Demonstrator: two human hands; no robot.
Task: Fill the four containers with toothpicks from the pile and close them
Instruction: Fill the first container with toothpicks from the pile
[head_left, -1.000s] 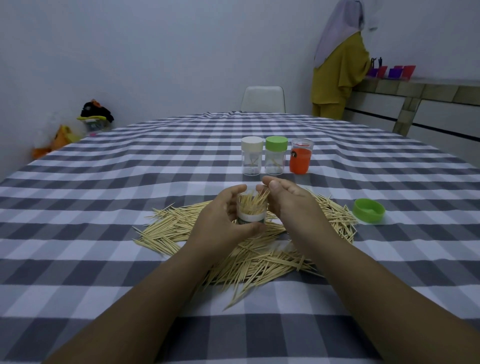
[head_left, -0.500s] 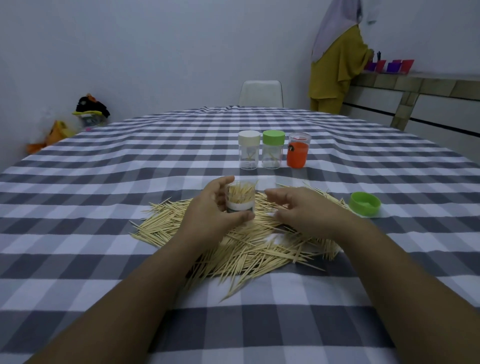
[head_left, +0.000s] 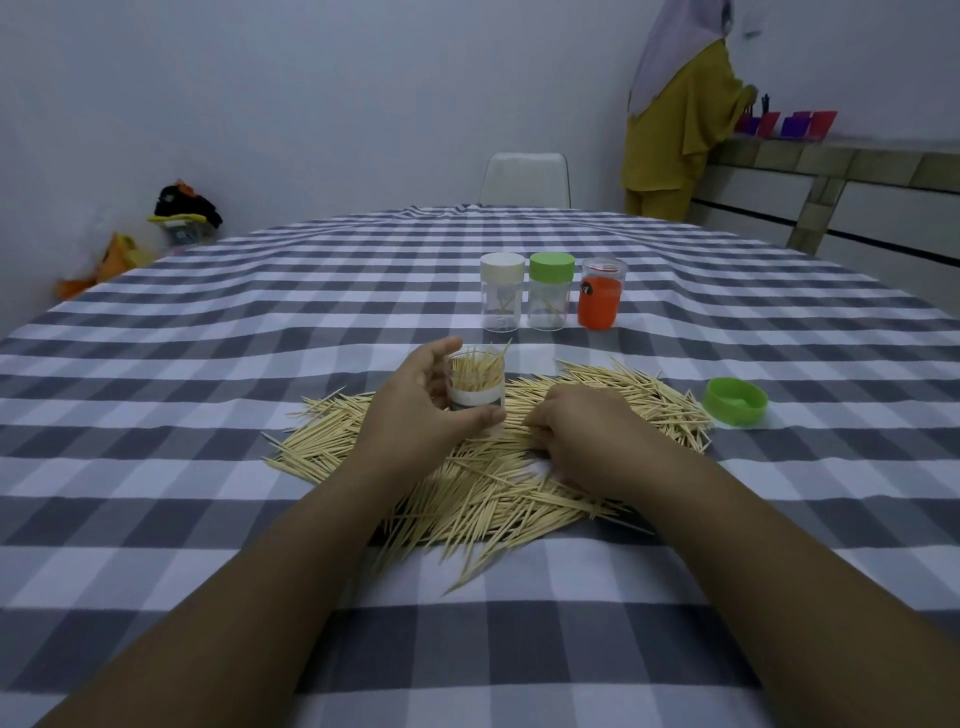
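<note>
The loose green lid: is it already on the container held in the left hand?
No, the green lid lies on the tablecloth, right of the toothpick pile, apart from the open container.

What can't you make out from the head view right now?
- Right hand: fingertips buried in the toothpick pile; whether it grips any is hidden.
- Open jar: base hidden by the left hand.
- Orange jar: contents masked by its label.
- Two capped jars: fill too small to judge.

Home dining room: checked tablecloth (head_left: 260, 322), chair (head_left: 524, 179), tiled counter (head_left: 831, 161).
</note>
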